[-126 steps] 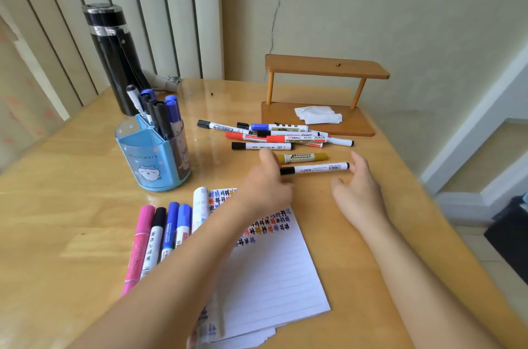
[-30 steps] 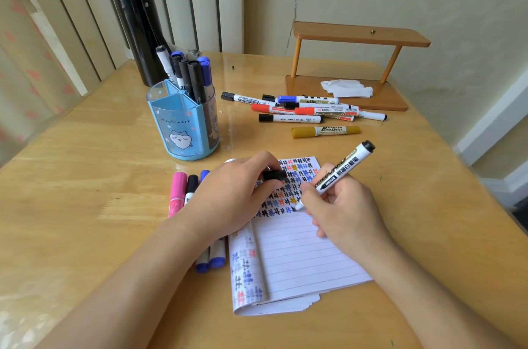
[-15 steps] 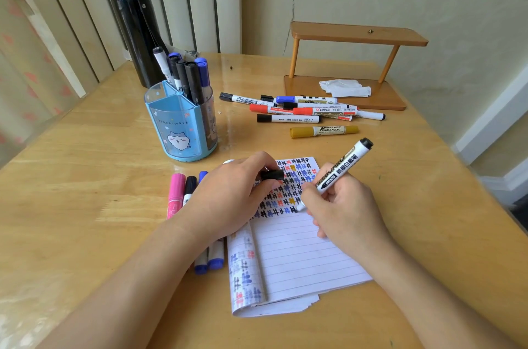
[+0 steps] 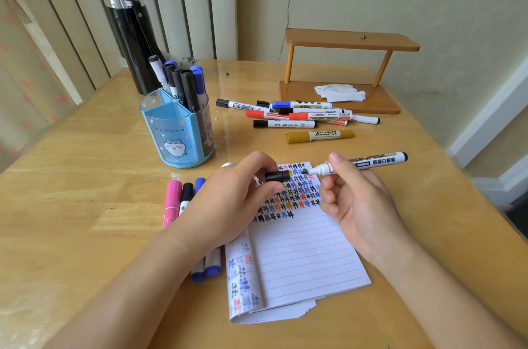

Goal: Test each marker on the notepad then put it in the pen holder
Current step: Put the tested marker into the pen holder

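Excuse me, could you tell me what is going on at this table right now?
A person is testing markers. The right hand holds an uncapped black marker, its tip pointing at the cap pinched in the left hand, both above the notepad, whose top lines are full of test marks. Several markers stand in the blue pen holder; a pile of others lies by the wooden shelf.

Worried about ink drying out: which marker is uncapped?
The white marker in the right hand: its black tip is bare, pointing at the black cap pinched in the left hand. The other markers show caps.
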